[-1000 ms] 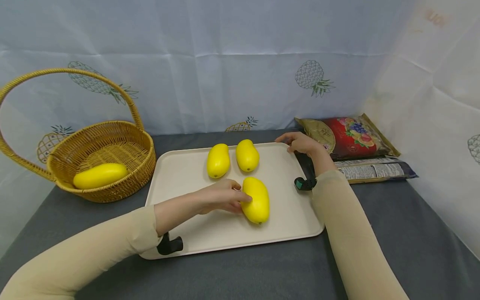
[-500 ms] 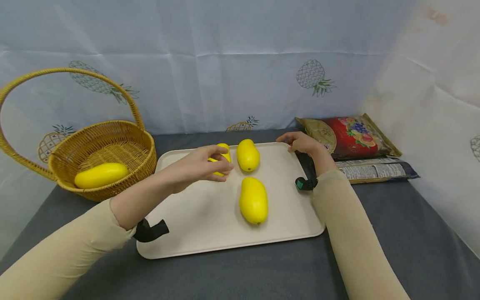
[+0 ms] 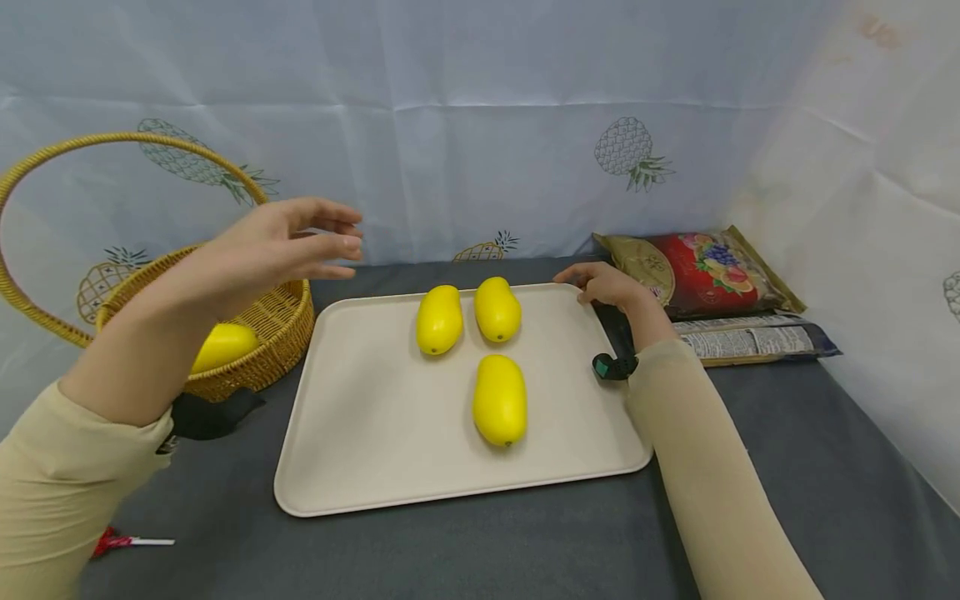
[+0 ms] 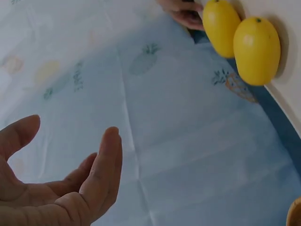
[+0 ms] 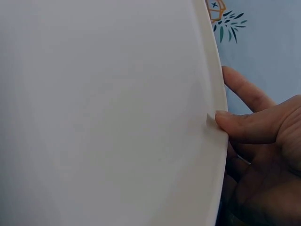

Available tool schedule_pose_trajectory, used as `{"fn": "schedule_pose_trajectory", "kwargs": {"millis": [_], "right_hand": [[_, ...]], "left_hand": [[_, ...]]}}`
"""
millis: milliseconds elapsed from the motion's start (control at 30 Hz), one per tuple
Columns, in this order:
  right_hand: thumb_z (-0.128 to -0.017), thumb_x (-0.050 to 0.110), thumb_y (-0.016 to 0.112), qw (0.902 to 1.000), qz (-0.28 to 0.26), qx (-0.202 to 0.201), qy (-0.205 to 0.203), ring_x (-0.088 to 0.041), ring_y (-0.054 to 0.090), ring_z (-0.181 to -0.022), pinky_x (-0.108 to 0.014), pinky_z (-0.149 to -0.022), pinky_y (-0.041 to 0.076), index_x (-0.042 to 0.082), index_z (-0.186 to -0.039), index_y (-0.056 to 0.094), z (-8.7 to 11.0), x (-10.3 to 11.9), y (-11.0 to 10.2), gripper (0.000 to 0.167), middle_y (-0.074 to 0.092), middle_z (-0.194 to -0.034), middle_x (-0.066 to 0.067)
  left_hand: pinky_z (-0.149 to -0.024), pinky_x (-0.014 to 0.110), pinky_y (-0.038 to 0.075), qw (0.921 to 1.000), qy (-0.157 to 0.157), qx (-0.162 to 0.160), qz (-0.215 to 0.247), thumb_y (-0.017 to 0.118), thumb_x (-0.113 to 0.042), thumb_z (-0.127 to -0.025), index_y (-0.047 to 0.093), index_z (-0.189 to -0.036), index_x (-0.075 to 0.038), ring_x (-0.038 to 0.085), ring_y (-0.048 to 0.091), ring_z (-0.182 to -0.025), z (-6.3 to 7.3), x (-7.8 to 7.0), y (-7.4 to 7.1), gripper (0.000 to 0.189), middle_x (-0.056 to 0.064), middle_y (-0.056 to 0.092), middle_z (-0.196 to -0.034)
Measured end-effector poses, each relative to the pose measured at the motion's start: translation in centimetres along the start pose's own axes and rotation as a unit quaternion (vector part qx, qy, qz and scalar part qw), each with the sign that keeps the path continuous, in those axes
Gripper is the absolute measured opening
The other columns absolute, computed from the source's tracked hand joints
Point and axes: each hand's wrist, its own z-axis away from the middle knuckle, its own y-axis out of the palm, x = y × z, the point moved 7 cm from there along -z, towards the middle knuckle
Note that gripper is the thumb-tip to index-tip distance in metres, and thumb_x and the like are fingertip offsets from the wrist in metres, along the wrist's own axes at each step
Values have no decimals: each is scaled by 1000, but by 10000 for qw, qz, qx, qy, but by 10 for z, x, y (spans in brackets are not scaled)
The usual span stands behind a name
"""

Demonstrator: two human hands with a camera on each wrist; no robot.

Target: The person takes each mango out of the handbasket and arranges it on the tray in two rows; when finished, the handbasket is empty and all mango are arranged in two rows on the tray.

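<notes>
My left hand [image 3: 277, 242] hovers in the air in front of the wicker basket [image 3: 288, 342], its fingers spread apart and holding nothing. The left wrist view shows the same loosely bent fingers. Inside the basket lies a yellow oblong fruit [image 3: 225, 346], partly covered by my forearm. On the cream tray [image 3: 360, 417] lie three more: one at the back left [image 3: 439, 320], one beside it [image 3: 497, 309] and one nearer the front [image 3: 500, 400]. My right hand [image 3: 603, 285] pinches the tray's far right corner; in the right wrist view its thumb presses on the rim.
Behind my right hand lie a red and gold food packet [image 3: 705, 271] and a flatter printed packet [image 3: 750, 337]. A red-wrapped lollipop [image 3: 135, 542] lies by my left sleeve. The basket's tall handle [image 3: 150, 140] arches on the left. A pineapple-print cloth hangs behind.
My left hand has let go of the front fruit and moved left and up, over the tray to the basket. The lollipop has come into view. My right hand stays at the corner.
</notes>
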Motion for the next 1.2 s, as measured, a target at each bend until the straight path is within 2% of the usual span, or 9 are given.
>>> {"fn": "schedule_pose_trajectory", "kwargs": {"millis": [133,200,367,467,633,833,1000,1133,1200], "right_hand": [[-90,-9,51,10000,-6,7,15,-28,52,-90,-28,-74,49,10,-140,54,0,1,0,54,55,-119,-23],[-90,-9,51,10000,7,13,14,-28,53,-90,-28,-74,49,9,-140,54,1,1,0,53,55,-119,-23],[-91,-9,51,10000,35,-6,20,-28,51,-92,-28,-75,48,10,-141,53,1,1,0,53,54,-121,-23],[-91,-9,51,10000,42,-16,22,-29,51,-92,-30,-76,47,9,-142,53,0,1,0,54,54,-120,-23],[-90,-11,50,10000,49,-38,23,-28,50,-91,-30,-75,47,8,-142,52,0,0,0,55,54,-116,-22],[-91,-12,48,10000,60,-12,53,-29,50,-92,-29,-74,46,6,-142,51,-1,0,2,55,53,-120,-25],[-91,-12,48,9999,68,-11,84,-30,51,-93,-30,-76,47,6,-143,50,-1,1,1,55,52,-124,-26],[-91,-11,49,10000,31,4,68,-30,52,-94,-30,-77,48,7,-143,50,0,1,1,55,53,-125,-25],[-91,-10,50,10000,26,19,52,-30,52,-95,-30,-78,49,8,-143,51,1,1,1,55,53,-125,-25]], "left_hand": [[-94,17,54,9989,-40,-364,-277,54,-41,-100,32,-153,-13,5,61,-118,2,12,-32,64,9,33,-159],[-87,10,53,9980,-48,-537,-327,55,-39,-100,34,-152,-13,-2,62,-110,3,19,-47,61,7,37,-156],[-83,6,50,9948,31,-849,-568,56,-33,-100,40,-149,-15,-9,62,-105,6,41,-79,54,0,43,-148],[-81,4,49,9923,-20,-894,-856,55,-34,-101,40,-149,-17,-13,60,-103,6,55,-92,54,2,41,-150],[-85,8,49,9913,-352,-661,-1083,51,-36,-102,34,-152,-16,-15,59,-101,5,86,-104,56,-2,42,-146],[-84,11,54,9977,-396,-367,-417,46,-25,-105,30,-152,-10,-13,59,-106,2,131,-116,52,-27,48,-125],[-86,16,57,9982,-594,-109,-60,39,-25,-107,35,-146,-17,-12,60,-106,-1,164,-124,39,-34,52,-119],[-87,16,56,9978,-622,237,-9,35,-24,-108,39,-133,-30,-14,60,-105,-2,186,-124,26,-37,54,-117],[-88,16,55,9974,-557,450,86,33,-23,-109,43,-127,-36,-13,61,-105,-1,194,-123,25,-37,55,-117]]}}
